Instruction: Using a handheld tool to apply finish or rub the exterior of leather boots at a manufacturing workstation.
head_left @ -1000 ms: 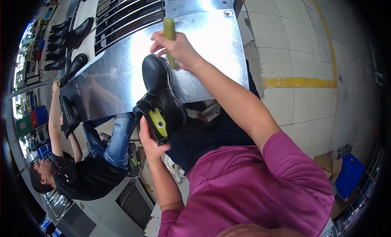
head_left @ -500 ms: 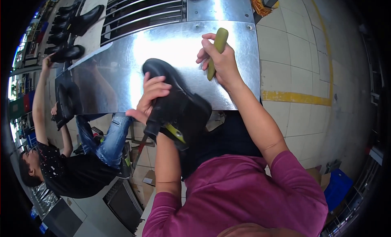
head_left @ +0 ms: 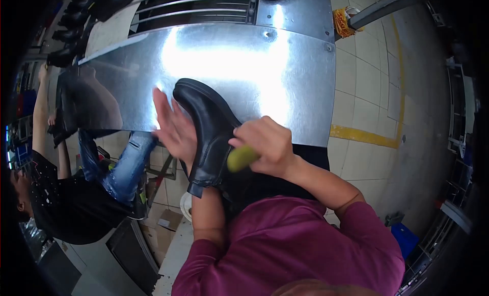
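Observation:
A black leather ankle boot (head_left: 204, 113) stands tilted over the near edge of the metal table, its toe pointing away from me and its shaft toward my lap. My left hand (head_left: 175, 130) lies along the boot's left side, fingers stretched and spread rather than wrapped round it. On the other side, my right hand (head_left: 269, 146) is closed round an olive-green tapered stick (head_left: 242, 158), whose blunt end faces me. The knuckles are close to the boot's right side. Whether the stick touches the boot, and where its thin end is, I cannot tell.
The shiny metal table (head_left: 300, 87) spans the front, with a rack of metal bars (head_left: 198, 13) behind it. Several black boots (head_left: 63, 54) line the far left. A co-worker in black (head_left: 76, 204) works at the left. A post wrapped in orange (head_left: 344, 22) stands at the right.
The boot has turned, now showing its leather side. My right hand came down and left toward it with the stick. My left fingers, earlier curled over the boot, have straightened.

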A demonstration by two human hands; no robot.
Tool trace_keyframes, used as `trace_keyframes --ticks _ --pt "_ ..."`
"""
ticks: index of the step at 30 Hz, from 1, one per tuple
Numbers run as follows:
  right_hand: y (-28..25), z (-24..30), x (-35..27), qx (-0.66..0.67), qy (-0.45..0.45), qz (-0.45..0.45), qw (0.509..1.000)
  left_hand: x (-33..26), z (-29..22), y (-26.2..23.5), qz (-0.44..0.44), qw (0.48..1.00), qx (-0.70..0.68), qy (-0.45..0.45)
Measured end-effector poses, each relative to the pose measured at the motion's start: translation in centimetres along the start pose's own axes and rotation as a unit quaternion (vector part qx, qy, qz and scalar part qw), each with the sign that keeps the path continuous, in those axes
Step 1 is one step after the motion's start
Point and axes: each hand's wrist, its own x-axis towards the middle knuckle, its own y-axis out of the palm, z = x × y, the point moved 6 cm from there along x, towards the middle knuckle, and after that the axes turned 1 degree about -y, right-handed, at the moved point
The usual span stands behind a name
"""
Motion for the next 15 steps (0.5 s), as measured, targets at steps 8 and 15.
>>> trace_keyframes --ticks 8,15 --pt "0.9 -0.4 -0.1 0.025 -0.020 -0.070 0.997 7.0 5.3 -3.7 0.010 0.967 0.212 -0.138" --pt "-4.0 -5.1 2.8 0.395 0.338 -0.129 0.845 6.2 4.2 -3.4 -0.022 0.984 0.127 -0.126"
